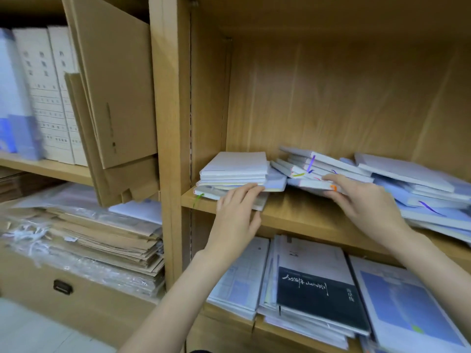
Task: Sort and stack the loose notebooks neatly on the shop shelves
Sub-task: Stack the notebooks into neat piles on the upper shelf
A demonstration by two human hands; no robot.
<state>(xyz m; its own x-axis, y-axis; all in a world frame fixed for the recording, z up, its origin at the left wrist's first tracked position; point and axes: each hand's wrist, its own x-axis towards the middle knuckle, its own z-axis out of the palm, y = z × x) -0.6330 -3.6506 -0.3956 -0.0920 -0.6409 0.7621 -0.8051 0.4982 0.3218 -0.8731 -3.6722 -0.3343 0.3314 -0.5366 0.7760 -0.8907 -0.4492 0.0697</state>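
A small neat stack of white notebooks lies at the left end of the wooden shelf. My left hand touches its front edge with straight fingers. To the right slumps a loose pile of white notebooks with coloured ribbon markers. My right hand grips the lowest notebook of that pile, fingers over its top and thumb below. More notebooks lie in a slanted heap at the far right of the shelf.
The shelf below holds flat stacks of larger books, one with a black cover. Left of the wooden upright stand white binders, leaning cardboard sheets, and a heap of brown paper bags.
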